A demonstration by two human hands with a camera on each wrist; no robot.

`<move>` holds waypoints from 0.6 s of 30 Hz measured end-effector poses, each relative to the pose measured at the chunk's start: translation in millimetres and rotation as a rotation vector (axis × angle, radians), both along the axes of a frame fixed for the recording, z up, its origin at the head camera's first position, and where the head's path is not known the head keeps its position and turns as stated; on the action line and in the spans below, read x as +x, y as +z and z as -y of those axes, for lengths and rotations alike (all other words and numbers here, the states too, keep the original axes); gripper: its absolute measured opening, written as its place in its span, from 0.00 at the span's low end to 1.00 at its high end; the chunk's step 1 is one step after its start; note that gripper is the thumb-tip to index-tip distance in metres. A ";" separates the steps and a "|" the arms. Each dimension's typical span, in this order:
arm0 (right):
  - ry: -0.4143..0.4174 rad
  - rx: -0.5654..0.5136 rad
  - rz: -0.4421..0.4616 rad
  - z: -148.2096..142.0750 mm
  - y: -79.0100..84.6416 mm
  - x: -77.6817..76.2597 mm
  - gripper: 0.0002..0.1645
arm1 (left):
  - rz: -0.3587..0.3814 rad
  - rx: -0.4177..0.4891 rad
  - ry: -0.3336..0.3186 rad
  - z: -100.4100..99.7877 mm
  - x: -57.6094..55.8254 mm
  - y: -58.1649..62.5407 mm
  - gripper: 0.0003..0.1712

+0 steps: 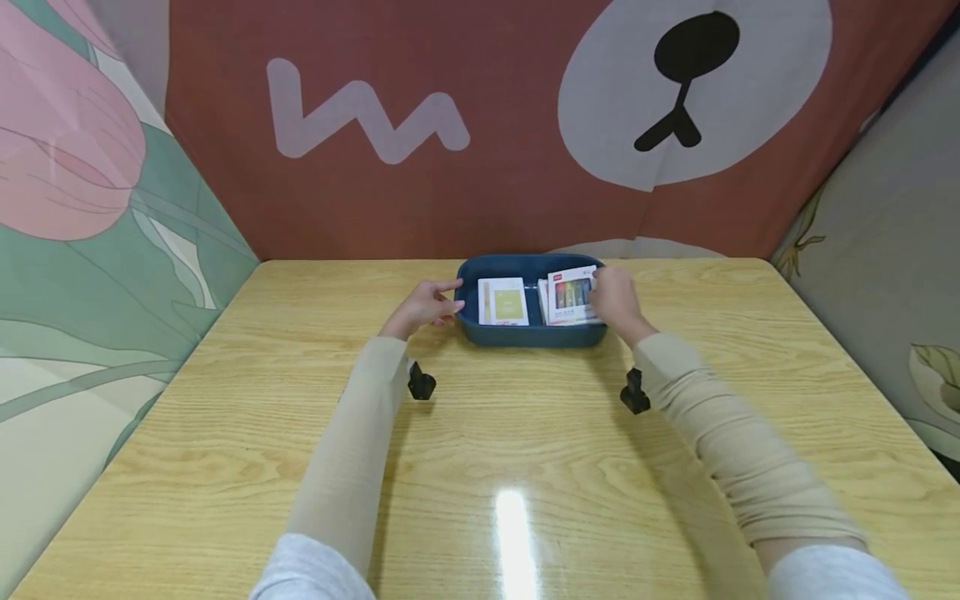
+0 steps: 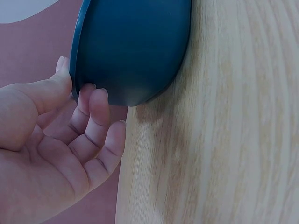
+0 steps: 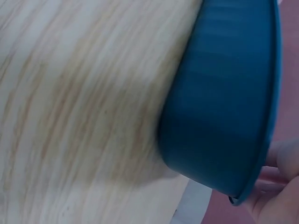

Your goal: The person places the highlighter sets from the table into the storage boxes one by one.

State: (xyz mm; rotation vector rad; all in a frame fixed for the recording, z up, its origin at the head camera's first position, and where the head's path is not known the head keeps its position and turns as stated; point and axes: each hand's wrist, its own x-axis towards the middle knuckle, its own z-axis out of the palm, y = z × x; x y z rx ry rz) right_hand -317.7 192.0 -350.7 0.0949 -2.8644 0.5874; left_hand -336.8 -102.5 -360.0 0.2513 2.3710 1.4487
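Observation:
A dark blue plastic bin point(image 1: 531, 336) stands at the far edge of the wooden table. My left hand point(image 1: 427, 307) holds its left end; in the left wrist view the thumb is at the rim and bent fingers point(image 2: 98, 102) lie along the outer wall. At the other end, my right hand point(image 1: 618, 300) reaches over the rim, fingers curled at the right edge of a white box with coloured sticks on its front point(image 1: 572, 296). That box sits slightly tilted. In the right wrist view the fingertips are hidden behind the bin's rim point(image 3: 273, 107).
A white box with a yellow-green square point(image 1: 504, 302) stands in the bin's left part. Another white box edge point(image 1: 543, 300) shows behind the box at the right. A brown-red printed cloth point(image 1: 420, 208) hangs behind the wooden table point(image 1: 480, 433).

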 end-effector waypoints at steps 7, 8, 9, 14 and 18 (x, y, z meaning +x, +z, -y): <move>0.026 0.055 -0.042 2.9 -7.4 -1.5 0.04 | 0.002 0.030 -0.001 0.8 -0.5 -0.7 0.29; 0.032 0.065 -0.044 3.3 -7.9 -1.5 0.04 | 0.004 0.034 0.001 0.8 -0.6 -0.6 0.29; 0.037 0.072 -0.041 3.9 -8.4 -1.6 0.05 | 0.005 0.036 0.001 0.7 -0.7 -0.5 0.29; 0.059 0.108 0.003 6.2 -12.4 -2.5 0.08 | 0.009 0.023 0.004 0.9 -1.7 -1.5 0.29; 0.064 0.111 0.028 6.9 -14.0 -2.9 0.09 | 0.005 0.017 0.007 0.6 -2.1 -2.5 0.29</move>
